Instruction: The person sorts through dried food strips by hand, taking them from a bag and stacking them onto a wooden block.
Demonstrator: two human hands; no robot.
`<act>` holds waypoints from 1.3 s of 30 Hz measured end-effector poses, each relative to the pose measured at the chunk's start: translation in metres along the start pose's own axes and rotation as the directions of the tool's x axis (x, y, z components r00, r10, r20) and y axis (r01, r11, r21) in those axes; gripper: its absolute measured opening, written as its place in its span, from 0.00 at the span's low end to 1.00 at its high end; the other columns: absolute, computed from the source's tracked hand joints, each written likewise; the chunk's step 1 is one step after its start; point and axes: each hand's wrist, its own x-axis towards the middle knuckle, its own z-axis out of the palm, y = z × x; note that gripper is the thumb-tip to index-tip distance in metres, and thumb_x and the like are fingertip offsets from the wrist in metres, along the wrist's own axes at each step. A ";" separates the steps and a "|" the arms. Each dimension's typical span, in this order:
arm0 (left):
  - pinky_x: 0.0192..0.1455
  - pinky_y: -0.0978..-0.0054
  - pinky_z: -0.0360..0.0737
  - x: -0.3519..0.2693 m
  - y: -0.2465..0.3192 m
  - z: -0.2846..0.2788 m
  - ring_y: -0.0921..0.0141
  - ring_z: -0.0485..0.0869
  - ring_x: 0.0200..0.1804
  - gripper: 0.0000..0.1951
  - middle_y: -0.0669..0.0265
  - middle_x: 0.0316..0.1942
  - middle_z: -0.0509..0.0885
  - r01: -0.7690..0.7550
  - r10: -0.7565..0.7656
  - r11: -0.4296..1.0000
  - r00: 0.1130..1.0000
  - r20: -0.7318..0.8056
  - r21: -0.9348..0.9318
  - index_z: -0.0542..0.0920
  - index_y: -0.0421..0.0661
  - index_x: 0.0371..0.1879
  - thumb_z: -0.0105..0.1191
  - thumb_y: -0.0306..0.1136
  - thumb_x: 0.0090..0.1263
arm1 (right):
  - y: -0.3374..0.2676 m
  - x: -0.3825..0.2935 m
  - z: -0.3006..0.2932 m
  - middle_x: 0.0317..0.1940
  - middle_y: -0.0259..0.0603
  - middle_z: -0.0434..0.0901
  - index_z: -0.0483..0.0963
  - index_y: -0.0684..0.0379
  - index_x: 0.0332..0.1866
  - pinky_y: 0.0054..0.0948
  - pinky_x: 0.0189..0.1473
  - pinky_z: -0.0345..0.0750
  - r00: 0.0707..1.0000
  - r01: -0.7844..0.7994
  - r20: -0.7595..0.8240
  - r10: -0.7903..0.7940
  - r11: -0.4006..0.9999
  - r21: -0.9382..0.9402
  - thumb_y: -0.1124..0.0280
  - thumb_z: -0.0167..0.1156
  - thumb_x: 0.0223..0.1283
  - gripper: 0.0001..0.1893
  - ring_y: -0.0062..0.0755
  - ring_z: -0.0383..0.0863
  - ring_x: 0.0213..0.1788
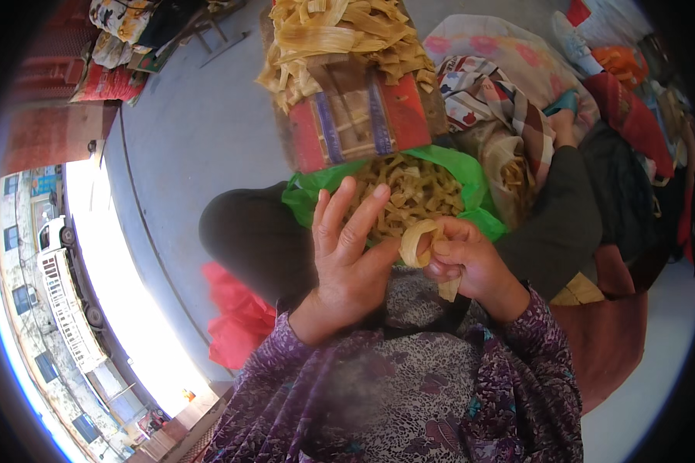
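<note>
My right hand (466,260) pinches a flat, pale-yellow dried plant strip (412,250) between thumb and fingers. The strip curls into a loop, and its tail hangs below the fingers. My left hand (350,254) is raised with its fingers spread. Its thumb reaches to the loop's left edge; whether it presses on the strip is unclear. Beyond both hands, between my legs, a green plastic bag (478,182) lies open, filled with several short, twisted plant pieces (417,182). My left hand covers part of the bag's near left side.
A red board-like support (408,110) with blue bands carries a heap of dried strips (336,37). To the right lie a checked cloth (498,95) and a flowered cloth bundle (475,37). Red plastic (237,312) lies left of my lap. A truck (69,301) stands outside.
</note>
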 end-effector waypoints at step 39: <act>0.43 0.76 0.80 -0.016 -0.041 -0.001 0.78 0.80 0.29 0.10 0.67 0.28 0.84 0.787 -0.634 0.221 0.564 0.528 -0.576 0.84 0.36 0.47 0.54 0.30 0.79 | 0.012 -0.001 -0.028 0.19 0.35 0.70 0.78 0.58 0.42 0.29 0.23 0.71 0.804 0.249 0.271 -0.529 -0.113 -0.962 0.73 0.64 0.61 0.06 0.32 0.76 0.21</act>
